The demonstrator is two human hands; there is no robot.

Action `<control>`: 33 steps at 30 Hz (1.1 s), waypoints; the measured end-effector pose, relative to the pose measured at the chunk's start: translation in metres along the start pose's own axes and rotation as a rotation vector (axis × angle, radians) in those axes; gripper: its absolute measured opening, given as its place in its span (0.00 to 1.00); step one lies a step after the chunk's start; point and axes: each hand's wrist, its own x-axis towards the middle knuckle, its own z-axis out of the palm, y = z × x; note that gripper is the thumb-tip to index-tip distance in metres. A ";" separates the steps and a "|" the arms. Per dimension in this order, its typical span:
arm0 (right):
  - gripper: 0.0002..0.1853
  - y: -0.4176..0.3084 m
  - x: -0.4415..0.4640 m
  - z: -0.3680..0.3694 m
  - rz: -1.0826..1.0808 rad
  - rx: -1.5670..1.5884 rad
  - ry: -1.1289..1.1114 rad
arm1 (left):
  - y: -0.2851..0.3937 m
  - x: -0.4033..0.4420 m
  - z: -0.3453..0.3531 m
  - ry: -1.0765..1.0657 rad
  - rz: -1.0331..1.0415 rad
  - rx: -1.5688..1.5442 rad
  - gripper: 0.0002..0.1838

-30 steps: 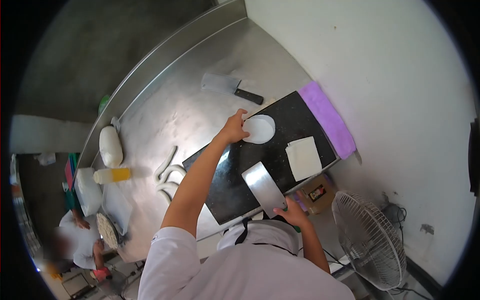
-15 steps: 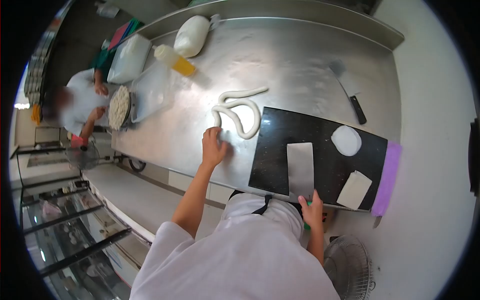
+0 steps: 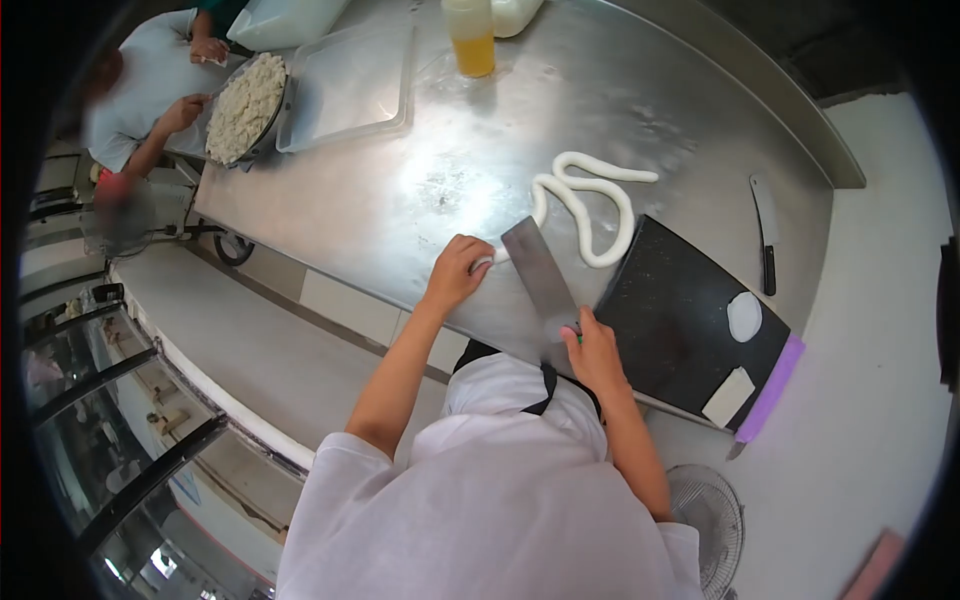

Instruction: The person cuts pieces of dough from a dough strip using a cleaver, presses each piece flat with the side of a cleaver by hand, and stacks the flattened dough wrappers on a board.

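Note:
A long white dough rope (image 3: 628, 222) lies in loops on the steel table (image 3: 430, 180). Its near end is pinched in my left hand (image 3: 460, 270), close to the table's front edge. My right hand (image 3: 597, 355) grips a wide-bladed cleaver (image 3: 543, 268) by its handle, mostly covered by the fingers. The blade lies across the rope near my left hand, hiding part of it; whether it has cut through, I cannot tell. Right of the cleaver is a black board (image 3: 670, 300), with a white round piece (image 3: 744, 317) and a pale flat square (image 3: 730, 395) on it.
A knife (image 3: 765, 230) lies behind the board. Purple cloth (image 3: 772, 390) lines the board's right edge. At the back stand a bottle of yellow liquid (image 3: 472, 45) and a clear tray (image 3: 395, 122). Another person (image 3: 145, 80) works at a pan of white crumbly food (image 3: 245, 110).
My right hand has lifted the cleaver off the board and brought it left to the dough rope. My left hand has closed on the rope's end. The view has shifted.

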 end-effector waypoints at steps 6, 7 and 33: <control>0.16 -0.023 0.004 0.033 0.183 -0.161 -0.059 | -0.008 0.032 -0.013 -0.166 0.217 0.040 0.15; 0.16 -0.025 0.006 0.043 0.203 -0.239 -0.041 | -0.012 0.034 -0.011 -0.175 0.218 0.035 0.15; 0.16 0.086 -0.255 0.105 0.829 0.776 1.262 | 0.241 0.007 0.261 -1.381 0.680 0.759 0.23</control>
